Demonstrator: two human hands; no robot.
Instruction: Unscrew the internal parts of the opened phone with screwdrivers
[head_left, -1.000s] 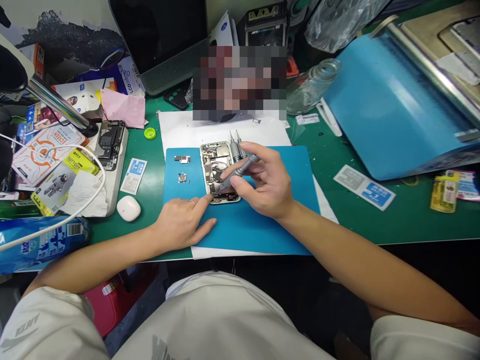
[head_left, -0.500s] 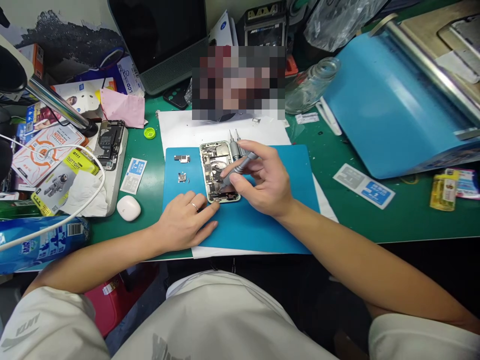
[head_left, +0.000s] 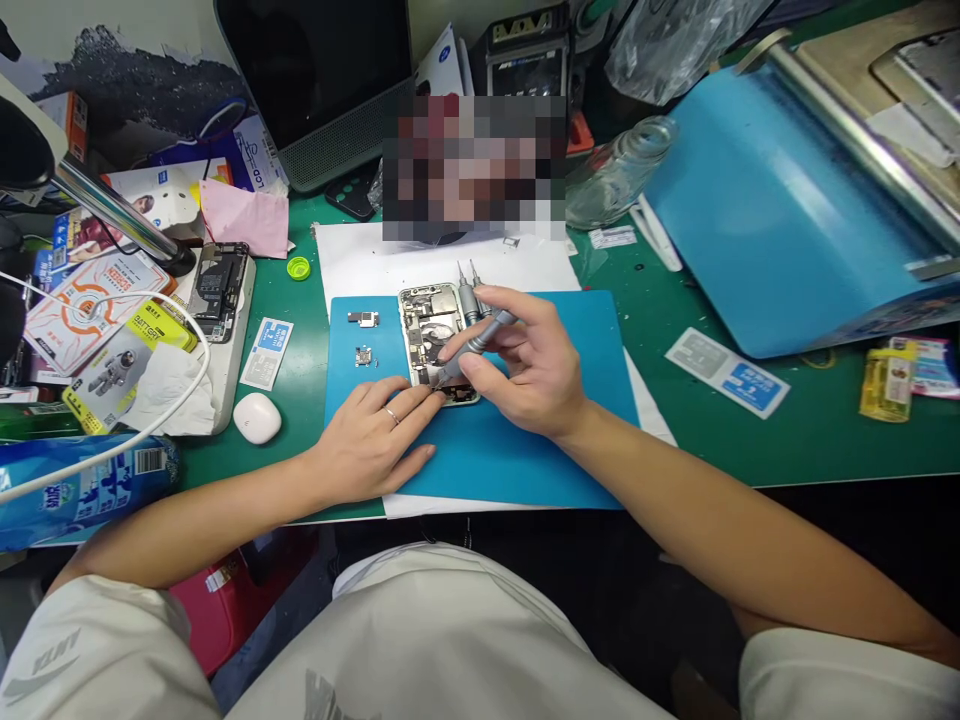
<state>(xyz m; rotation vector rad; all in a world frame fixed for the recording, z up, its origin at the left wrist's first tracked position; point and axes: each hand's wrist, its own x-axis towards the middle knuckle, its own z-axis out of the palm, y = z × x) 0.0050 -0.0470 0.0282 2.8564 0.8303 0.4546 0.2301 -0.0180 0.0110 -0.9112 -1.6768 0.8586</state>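
An opened phone with its inner parts bared lies on the blue mat. My right hand is closed around a grey screwdriver, whose tip points down at the phone's lower part. With fingers stretched out, my left hand rests on the mat, its fingertips at the phone's lower edge. Beside the phone's upper right lie more grey screwdrivers, partly behind my right hand. Left of the phone are a small metal-plated part and another small component.
A pink-white earbud case and a second opened phone on a white block are at left. Toward the back stand a dark screen and a glass jar. A blue-covered stand and a yellow lighter are at right.
My left fingers have shifted slightly right and up, further over the phone's lower edge. The screwdriver stays in my right hand, with its tip in nearly the same place.
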